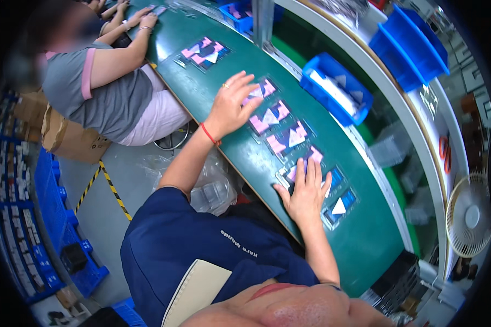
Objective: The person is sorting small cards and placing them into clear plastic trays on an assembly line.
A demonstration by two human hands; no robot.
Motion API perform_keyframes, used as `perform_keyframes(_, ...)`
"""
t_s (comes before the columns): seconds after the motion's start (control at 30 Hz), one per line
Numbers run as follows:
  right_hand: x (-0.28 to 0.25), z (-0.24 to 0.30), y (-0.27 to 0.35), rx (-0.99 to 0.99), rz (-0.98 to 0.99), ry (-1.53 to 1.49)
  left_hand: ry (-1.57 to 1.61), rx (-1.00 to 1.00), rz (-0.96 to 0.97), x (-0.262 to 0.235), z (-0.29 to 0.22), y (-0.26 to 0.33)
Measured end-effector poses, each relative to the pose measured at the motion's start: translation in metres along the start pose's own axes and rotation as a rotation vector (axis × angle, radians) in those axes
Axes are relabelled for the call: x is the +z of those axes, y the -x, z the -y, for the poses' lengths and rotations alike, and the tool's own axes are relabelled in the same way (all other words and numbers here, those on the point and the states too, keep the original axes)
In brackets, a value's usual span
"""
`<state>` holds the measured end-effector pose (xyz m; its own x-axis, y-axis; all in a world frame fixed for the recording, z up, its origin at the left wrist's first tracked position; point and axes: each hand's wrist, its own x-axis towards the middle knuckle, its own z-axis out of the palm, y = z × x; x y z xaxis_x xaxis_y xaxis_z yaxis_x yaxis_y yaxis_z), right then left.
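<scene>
Packets: a row of flat clear packets with pink, blue and white triangle patches lies along the green desk (360,245).
- Pink packet (262,90), far end of the row: under my left hand (232,106), fingers spread flat, tips resting on it.
- Two pink packets, (271,116) and (289,139), lie between my hands, close side by side.
- Pink-and-blue packet (305,163): under my right hand (306,193), fingers pressed together and laid flat on it.
- Blue packets (341,206), each with a white triangle: just beside my right hand, at the near end of the row.
- Another pink packet cluster (204,53) lies further up the desk, well apart from my left hand.

Bins: a blue bin (335,87) with white contents stands beyond the row; larger blue bins (412,46) sit on the white shelf (420,136) behind.

Desk: long, green, curving in the view.

Room: grey floor (101,212) with a yellow-black striped tape line (113,191); cardboard box (68,139) and blue crates (54,218) to my left; white fan (469,215) on the right. Another person in a grey shirt (101,87) sits further along the desk, hands on it.
</scene>
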<state>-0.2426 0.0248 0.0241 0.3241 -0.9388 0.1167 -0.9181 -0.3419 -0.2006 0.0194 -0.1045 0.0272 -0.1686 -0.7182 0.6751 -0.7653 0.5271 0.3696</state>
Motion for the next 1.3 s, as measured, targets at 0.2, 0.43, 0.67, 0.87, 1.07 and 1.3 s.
perform_keyframes(0.2,-0.003,0.015,-0.005,-0.051,-0.036,0.074,-0.124,-0.195,-0.175,-0.012,0.13,-0.099)
perform_keyframes(0.43,-0.013,0.01,0.01,-0.048,-0.157,-0.058,-0.308,-0.512,0.024,0.052,0.238,-0.21)
perform_keyframes(0.67,-0.027,-0.018,0.018,0.029,-0.239,-0.066,-0.426,-0.724,0.409,0.078,0.299,-0.237)
perform_keyframes(0.87,-0.039,-0.034,0.021,0.199,-0.295,-0.067,-0.377,-0.681,0.194,0.081,0.223,-0.249)
perform_keyframes(1.07,-0.036,-0.037,0.014,0.152,-0.318,-0.108,-0.112,-0.762,-0.066,0.056,0.254,-0.232)
perform_keyframes(1.3,-0.052,-0.033,0.005,0.083,-0.365,-0.157,0.866,-1.0,-0.292,-0.006,0.225,-0.172)
